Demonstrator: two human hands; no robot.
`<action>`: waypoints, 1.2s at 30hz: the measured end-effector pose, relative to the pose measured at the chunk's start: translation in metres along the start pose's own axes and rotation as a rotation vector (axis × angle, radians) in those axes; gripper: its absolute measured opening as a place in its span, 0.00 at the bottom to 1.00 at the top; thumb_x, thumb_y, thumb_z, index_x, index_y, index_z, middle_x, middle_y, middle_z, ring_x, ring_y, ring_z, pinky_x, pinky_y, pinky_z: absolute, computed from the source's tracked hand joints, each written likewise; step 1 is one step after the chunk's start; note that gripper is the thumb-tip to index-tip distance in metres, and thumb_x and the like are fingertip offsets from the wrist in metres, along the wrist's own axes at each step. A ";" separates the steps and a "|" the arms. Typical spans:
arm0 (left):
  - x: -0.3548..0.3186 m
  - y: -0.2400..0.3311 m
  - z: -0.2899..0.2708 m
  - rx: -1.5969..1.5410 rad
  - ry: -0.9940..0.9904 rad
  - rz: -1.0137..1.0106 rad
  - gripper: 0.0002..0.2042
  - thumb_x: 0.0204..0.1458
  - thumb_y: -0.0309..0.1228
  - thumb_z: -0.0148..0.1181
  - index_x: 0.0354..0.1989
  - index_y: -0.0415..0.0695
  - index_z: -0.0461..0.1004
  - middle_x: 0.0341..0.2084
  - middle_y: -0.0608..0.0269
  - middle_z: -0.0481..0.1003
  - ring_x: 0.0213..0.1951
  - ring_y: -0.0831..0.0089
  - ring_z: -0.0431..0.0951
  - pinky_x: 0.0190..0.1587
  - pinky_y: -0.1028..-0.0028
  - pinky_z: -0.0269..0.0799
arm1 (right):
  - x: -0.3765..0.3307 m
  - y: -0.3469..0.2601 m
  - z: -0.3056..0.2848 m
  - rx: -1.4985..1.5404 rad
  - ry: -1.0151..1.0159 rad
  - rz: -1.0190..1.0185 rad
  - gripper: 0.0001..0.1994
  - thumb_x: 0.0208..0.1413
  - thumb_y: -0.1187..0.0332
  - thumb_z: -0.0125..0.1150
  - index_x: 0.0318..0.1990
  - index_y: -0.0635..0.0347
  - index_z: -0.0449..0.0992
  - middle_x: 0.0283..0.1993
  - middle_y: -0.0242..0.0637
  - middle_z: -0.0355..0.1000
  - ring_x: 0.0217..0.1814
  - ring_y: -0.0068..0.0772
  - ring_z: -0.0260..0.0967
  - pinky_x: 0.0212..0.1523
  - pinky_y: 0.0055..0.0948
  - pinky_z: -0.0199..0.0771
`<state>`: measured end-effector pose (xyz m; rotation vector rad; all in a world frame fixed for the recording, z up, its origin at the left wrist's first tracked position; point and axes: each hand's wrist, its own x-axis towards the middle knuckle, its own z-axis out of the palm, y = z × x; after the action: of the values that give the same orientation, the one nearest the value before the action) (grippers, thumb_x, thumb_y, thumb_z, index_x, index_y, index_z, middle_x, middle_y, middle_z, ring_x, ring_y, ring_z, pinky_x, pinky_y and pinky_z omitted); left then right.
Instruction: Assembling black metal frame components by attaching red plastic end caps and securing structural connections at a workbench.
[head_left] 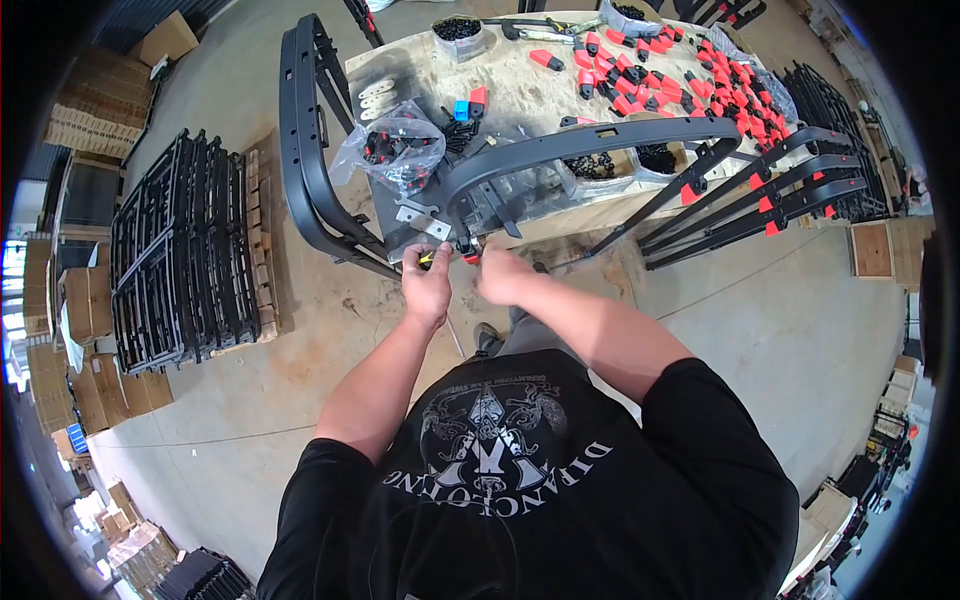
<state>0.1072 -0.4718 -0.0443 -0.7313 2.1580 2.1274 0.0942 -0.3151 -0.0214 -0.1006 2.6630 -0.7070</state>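
Note:
A curved black metal frame (560,145) lies across the front of a wooden worktable (530,95), its near end hanging over the table edge. My left hand (428,285) grips a small yellow-handled tool (428,258) at that end. My right hand (503,275) is closed on the frame's end beside a small red plastic piece (470,257). Both hands almost touch each other just below the table edge.
Several red plastic clips (690,75) litter the tabletop, with a clear bag of black and red parts (395,150) and tubs of black hardware (458,30). More black frames lean at the left (310,140) and right (790,195). Stacked black frames sit on a pallet (180,250); cardboard boxes (85,105) line the left.

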 end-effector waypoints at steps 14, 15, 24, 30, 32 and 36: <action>0.002 -0.013 -0.012 -0.074 0.031 0.012 0.11 0.61 0.34 0.65 0.42 0.50 0.67 0.18 0.71 0.69 0.13 0.82 0.60 0.14 0.77 0.51 | -0.001 -0.036 -0.079 1.070 -0.745 0.449 0.08 0.59 0.66 0.57 0.39 0.62 0.74 0.28 0.39 0.73 0.22 0.38 0.72 0.21 0.44 0.75; 0.000 -0.015 -0.014 -0.068 0.051 0.039 0.11 0.61 0.34 0.65 0.42 0.50 0.67 0.18 0.71 0.69 0.13 0.82 0.60 0.14 0.77 0.52 | 0.000 -0.030 -0.061 0.953 -0.743 0.348 0.09 0.58 0.66 0.58 0.40 0.63 0.74 0.30 0.41 0.74 0.23 0.39 0.73 0.22 0.44 0.76; -0.002 -0.010 -0.013 -0.092 0.071 0.071 0.11 0.60 0.34 0.65 0.41 0.50 0.67 0.17 0.71 0.69 0.13 0.83 0.60 0.14 0.77 0.51 | 0.005 -0.030 -0.060 0.967 -0.805 0.473 0.16 0.60 0.62 0.58 0.46 0.68 0.76 0.40 0.46 0.79 0.36 0.43 0.78 0.36 0.45 0.79; 0.000 -0.004 -0.013 -0.040 0.049 -0.040 0.11 0.60 0.34 0.65 0.40 0.50 0.67 0.16 0.72 0.67 0.12 0.83 0.59 0.13 0.77 0.51 | 0.005 -0.038 -0.042 0.503 -0.677 0.324 0.14 0.61 0.64 0.54 0.43 0.68 0.76 0.34 0.44 0.76 0.30 0.47 0.78 0.22 0.49 0.77; -0.002 -0.007 -0.012 -0.053 0.062 -0.024 0.11 0.60 0.34 0.66 0.40 0.50 0.67 0.16 0.72 0.66 0.12 0.83 0.58 0.13 0.76 0.50 | 0.003 -0.037 -0.071 0.910 -0.763 0.408 0.12 0.61 0.64 0.55 0.43 0.65 0.72 0.31 0.42 0.73 0.27 0.47 0.77 0.24 0.48 0.79; 0.005 -0.005 0.007 -0.065 0.013 0.022 0.10 0.60 0.33 0.65 0.40 0.49 0.67 0.17 0.71 0.68 0.13 0.83 0.59 0.13 0.76 0.50 | 0.011 0.012 0.010 -0.005 -0.134 -0.014 0.13 0.60 0.64 0.58 0.44 0.65 0.73 0.34 0.42 0.74 0.26 0.46 0.76 0.27 0.49 0.80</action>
<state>0.1022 -0.4663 -0.0515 -0.7314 2.1223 2.2202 0.0878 -0.3108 -0.0390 -0.1630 2.5383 -0.6740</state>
